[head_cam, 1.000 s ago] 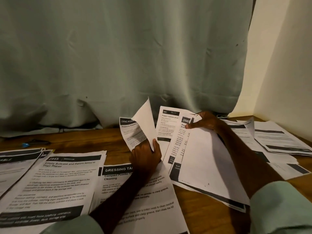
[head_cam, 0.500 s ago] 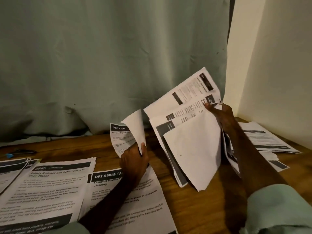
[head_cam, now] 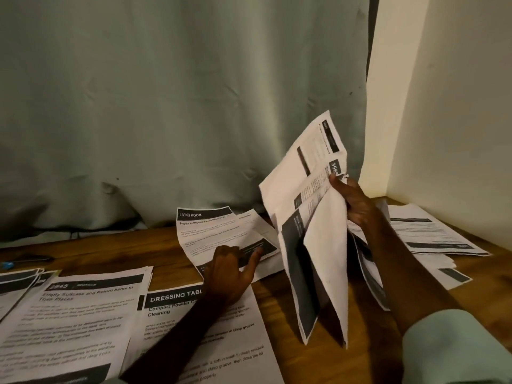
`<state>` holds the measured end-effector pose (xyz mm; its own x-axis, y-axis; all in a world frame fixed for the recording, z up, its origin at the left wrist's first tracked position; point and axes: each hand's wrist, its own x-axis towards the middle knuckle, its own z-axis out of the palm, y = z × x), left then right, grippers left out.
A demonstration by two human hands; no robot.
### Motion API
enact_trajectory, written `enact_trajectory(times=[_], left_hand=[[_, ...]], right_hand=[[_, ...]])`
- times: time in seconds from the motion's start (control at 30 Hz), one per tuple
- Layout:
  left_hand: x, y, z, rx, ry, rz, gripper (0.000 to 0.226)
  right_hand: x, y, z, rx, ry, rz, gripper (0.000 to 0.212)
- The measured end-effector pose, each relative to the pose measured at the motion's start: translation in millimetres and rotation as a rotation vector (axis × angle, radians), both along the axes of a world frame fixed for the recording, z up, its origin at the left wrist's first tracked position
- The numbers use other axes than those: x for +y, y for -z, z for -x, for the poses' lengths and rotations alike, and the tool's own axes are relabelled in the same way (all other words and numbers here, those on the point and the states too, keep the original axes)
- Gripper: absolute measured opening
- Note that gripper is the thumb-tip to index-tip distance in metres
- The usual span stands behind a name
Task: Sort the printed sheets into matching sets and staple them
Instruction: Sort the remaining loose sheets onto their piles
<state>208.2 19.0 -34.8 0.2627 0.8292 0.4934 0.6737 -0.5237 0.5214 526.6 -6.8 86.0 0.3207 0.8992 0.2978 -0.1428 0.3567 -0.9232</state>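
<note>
Holding: the right hand (head_cam: 357, 206) grips the fanned sheets (head_cam: 327, 261) near their top edge, thumb on the front, fingers curled behind.
Fanned sheets: several printed pages stand nearly upright over the right half of the table (head_cam: 160, 245), splayed apart. A blank back faces forward, and a page header beginning 356 shows by the thumb. Their lower corners hang at the wood; I cannot tell whether they touch it.
Left hand: the left hand (head_cam: 230, 270) rests flat on the near edge of the LIVING ROOM sheet (head_cam: 210, 231), one finger stretched rightward, clasping nothing.
LIVING ROOM sheet: lies toward the far edge at the middle, just left of the fanned sheets, with another page partly under its right side.
DRESSING TABLE sheet (head_cam: 216, 353): lies at the near edge, under the left forearm.
2945 sheet (head_cam: 74, 322): lies just left of it on top of a small pile, headed BEDROOM.
Left-edge stack (head_cam: 13, 284): overlapping pages cut off by the frame.
Right-corner stack (head_cam: 432, 234): pages lie at the far right corner, behind the right wrist, with more sheets nearer.
Blue object (head_cam: 7, 264): small, at the far left edge; too dim to identify.
Backdrop: a green curtain (head_cam: 166, 106) hangs behind the far edge; a cream wall (head_cam: 448, 120) stands on the right.
Sleeve (head_cam: 457, 350): pale green, on the right arm.
</note>
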Motion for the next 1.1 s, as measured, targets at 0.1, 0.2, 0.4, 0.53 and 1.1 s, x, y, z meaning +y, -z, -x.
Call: enact_trajectory(times=[0.1,0.2,0.4,0.53,1.1], left_hand=[[-15.4,-34.4,5.8,-0.353,0.141,0.188,0.031],[-23.8,-74.6,5.6,-1.103,0.313,0.742,0.040],[5.6,-107.2,47.1,-0.930,0.633,1.189,0.092],[20.7,-122.0,50.8,-0.645,0.637,1.087,0.058],[18.3,-78.0,76.7,-0.350,0.258,0.495,0.045]], right_hand=[[6.3,0.3,12.1,-0.098,-0.043,0.054,0.082],[12.4,0.1,29.7,-0.172,-0.114,0.079,0.070],[25.0,0.0,64.2,-0.497,-0.173,0.241,0.051],[33.9,11.7,91.1,-0.608,-0.161,0.222,0.039],[-38.9,99.5,175.7,-1.315,-0.063,0.139,0.087]])
